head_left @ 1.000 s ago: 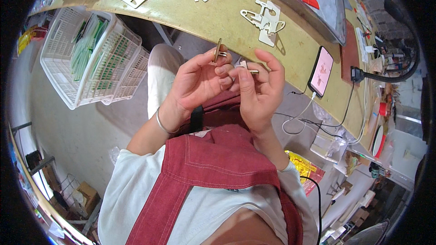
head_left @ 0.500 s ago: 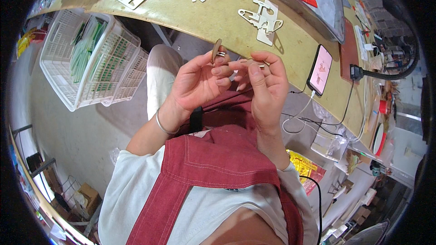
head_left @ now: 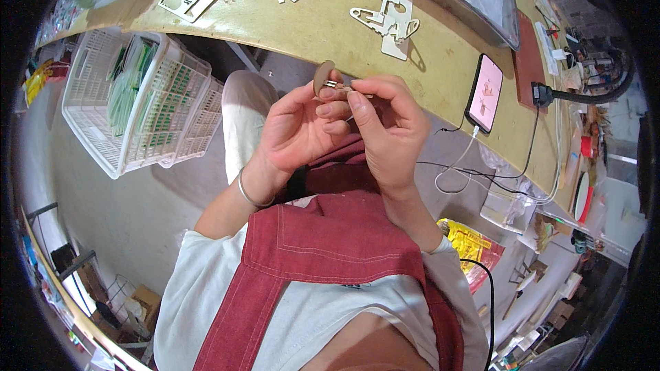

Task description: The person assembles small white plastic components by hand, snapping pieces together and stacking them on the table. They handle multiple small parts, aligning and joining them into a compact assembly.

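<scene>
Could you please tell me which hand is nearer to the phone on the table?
The right: the right hand is to the left of the phone, apart from it, while the left hand is farther left, beyond the right one.

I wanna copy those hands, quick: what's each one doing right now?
Left hand: closed, holding a rounded brown piece.
Right hand: closed, pinching a small piece, mostly hidden.

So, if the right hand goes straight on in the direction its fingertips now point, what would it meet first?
Probably the rounded brown piece held in the left hand; the right hand points leftward at it. Depth is unclear, so the left hand's fingers could come first.
</scene>
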The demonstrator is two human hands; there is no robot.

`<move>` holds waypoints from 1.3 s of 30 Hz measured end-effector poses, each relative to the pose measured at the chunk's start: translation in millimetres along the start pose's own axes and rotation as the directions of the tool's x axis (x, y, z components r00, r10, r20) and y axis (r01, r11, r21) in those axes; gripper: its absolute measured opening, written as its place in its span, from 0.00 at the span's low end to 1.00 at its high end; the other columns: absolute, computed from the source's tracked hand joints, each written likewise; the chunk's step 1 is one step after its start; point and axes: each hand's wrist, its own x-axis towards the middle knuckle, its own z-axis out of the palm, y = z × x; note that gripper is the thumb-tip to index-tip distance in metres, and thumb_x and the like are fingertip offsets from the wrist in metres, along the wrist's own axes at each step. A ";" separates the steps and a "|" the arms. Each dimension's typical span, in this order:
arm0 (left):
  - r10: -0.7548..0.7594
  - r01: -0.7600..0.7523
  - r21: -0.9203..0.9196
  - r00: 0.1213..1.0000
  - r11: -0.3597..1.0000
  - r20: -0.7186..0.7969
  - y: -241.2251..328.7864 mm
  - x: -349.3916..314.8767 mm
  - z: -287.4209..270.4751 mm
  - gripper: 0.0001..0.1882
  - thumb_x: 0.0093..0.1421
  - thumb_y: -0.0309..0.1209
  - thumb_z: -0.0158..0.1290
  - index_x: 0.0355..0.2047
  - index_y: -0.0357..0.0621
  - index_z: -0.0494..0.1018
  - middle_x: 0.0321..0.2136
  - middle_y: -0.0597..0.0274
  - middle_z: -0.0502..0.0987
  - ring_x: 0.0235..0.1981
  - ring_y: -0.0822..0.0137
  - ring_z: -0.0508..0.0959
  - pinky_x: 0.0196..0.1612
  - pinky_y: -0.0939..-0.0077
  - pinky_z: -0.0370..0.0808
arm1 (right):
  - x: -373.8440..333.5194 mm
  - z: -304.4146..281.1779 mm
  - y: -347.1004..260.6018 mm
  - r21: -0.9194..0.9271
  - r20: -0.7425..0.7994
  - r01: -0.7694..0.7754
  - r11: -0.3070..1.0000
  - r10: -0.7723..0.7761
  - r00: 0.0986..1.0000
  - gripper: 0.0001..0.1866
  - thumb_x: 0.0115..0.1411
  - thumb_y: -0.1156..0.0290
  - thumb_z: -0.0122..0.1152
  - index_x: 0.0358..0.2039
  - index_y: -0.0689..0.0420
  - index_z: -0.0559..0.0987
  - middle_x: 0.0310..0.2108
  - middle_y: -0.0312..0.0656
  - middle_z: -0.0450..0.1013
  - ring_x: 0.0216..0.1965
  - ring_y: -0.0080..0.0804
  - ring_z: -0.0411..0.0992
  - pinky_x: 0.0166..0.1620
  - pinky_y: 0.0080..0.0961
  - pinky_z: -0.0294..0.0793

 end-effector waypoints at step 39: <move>0.018 0.009 0.246 0.994 0.969 -0.106 -2.9 -2.4 15.0 0.14 0.76 0.36 0.52 0.55 0.40 0.77 0.43 0.64 0.80 0.40 0.70 0.75 0.44 0.72 0.75 | 1.6 -0.5 -5.4 0.356 0.091 -0.288 0.889 0.274 0.957 0.07 0.71 0.80 0.65 0.47 0.69 0.82 0.39 0.47 0.83 0.34 0.30 0.84 0.39 0.24 0.86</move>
